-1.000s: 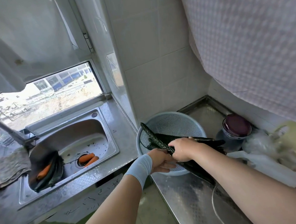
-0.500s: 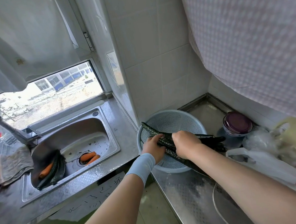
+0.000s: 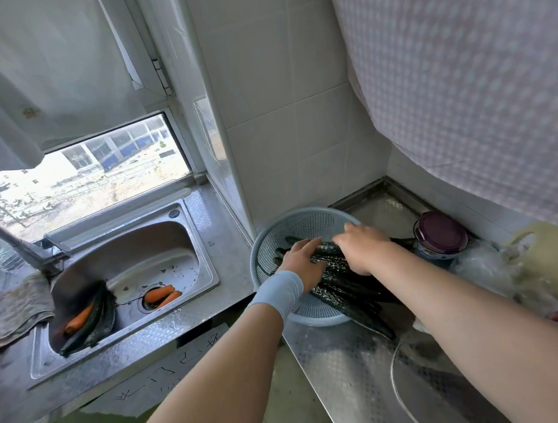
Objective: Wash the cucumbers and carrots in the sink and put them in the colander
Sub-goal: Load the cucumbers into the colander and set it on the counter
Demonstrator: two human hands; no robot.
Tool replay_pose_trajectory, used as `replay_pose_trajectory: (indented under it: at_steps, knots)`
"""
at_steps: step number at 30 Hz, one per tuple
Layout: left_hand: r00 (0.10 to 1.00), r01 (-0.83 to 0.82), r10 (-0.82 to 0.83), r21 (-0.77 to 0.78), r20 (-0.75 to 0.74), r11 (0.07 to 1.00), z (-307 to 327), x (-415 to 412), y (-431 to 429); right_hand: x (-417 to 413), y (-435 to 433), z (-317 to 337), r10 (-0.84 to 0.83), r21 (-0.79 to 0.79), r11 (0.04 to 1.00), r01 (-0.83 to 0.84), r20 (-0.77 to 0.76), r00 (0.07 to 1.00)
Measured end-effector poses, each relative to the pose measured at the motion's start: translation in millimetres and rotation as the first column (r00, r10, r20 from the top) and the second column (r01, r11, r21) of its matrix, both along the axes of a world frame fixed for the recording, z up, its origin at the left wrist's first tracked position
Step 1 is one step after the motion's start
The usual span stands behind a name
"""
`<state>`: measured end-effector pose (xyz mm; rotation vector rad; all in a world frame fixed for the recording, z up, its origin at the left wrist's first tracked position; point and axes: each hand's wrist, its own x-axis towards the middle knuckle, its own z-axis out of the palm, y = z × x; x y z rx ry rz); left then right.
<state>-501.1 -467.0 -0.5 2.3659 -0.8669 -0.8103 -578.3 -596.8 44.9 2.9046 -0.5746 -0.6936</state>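
Note:
A pale blue colander (image 3: 275, 242) stands on the steel counter in the corner. Several dark green cucumbers (image 3: 351, 293) lie across it, their ends sticking out over its near rim. My left hand (image 3: 302, 262) rests flat on the cucumbers with straight fingers. My right hand (image 3: 362, 249) lies on them beside it, fingers spread over the pile. In the steel sink (image 3: 157, 248) at the left lie more cucumbers (image 3: 96, 320) with a carrot (image 3: 79, 318), and two carrots (image 3: 160, 295) sit on the drain.
A tap (image 3: 8, 239) leans over the sink's left end, with a grey cloth (image 3: 12, 311) beside it. A purple-lidded jar (image 3: 440, 232) stands right of the colander. Plastic bags (image 3: 504, 267) and a white cord (image 3: 402, 394) lie on the right counter.
Both hands have pushed the cucumbers further down into the colander; the cucumbers now lie lower. My left hand has gone from beside the rim to on top of them.

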Motion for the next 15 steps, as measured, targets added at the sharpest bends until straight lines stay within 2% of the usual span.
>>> replay_pose_trajectory:
  at_steps: [4,7,13,15]
  knots:
    - [0.993,0.114,-0.111,0.184,-0.028,0.976,-6,-4,-11,-5,-7,-17,0.036,0.058,0.998,-0.034,-0.036,0.999]
    - [0.989,0.146,-0.14,0.233,-0.043,0.961,-8,-3,-11,-2,-5,-25,0.094,-0.002,0.996,-0.094,-0.031,0.995]
    - [0.998,-0.031,0.028,0.047,0.065,0.998,6,25,21,31,36,-9,0.08,0.136,0.985,-0.105,0.177,0.981]
    - [0.99,-0.105,0.104,0.009,0.101,0.994,14,43,45,52,60,-4,0.042,0.235,0.967,-0.1,0.24,0.97]
